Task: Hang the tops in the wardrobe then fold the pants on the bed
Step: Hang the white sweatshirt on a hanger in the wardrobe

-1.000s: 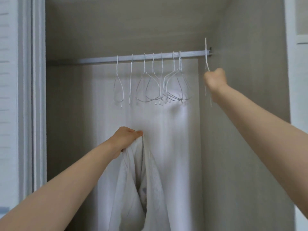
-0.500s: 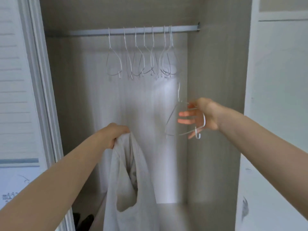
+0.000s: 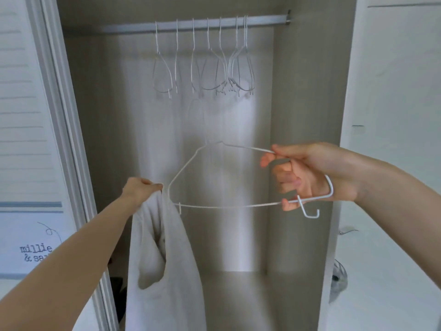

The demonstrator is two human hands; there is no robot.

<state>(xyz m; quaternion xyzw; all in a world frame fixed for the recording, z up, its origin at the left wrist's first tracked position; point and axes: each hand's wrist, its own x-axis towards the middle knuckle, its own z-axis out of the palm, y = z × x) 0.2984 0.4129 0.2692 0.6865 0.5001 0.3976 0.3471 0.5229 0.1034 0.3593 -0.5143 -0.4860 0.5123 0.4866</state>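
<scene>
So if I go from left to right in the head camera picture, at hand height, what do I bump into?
Grey sliding door frame → left hand gripping the cream sleeveless top → thin white wire hanger → right hand holding it → white wall.

Pale grey wood-grain panels (image 3: 307, 115) beside a white slatted door (image 3: 21, 103), softly lit.

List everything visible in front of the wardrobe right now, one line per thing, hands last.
held hanger: one, white wire, in front of the wardrobe opening, its left tip by the top's opening
top: one, off-white, hanging from the left hand
hangers on rail: about seven, white wire, bare, mid-rail
rail: one, silver, across the top of the wardrobe
wardrobe: one, beige-grey interior, door frame at left
left hand: pinches the top's upper edge
right hand: grips the held hanger's right end
</scene>
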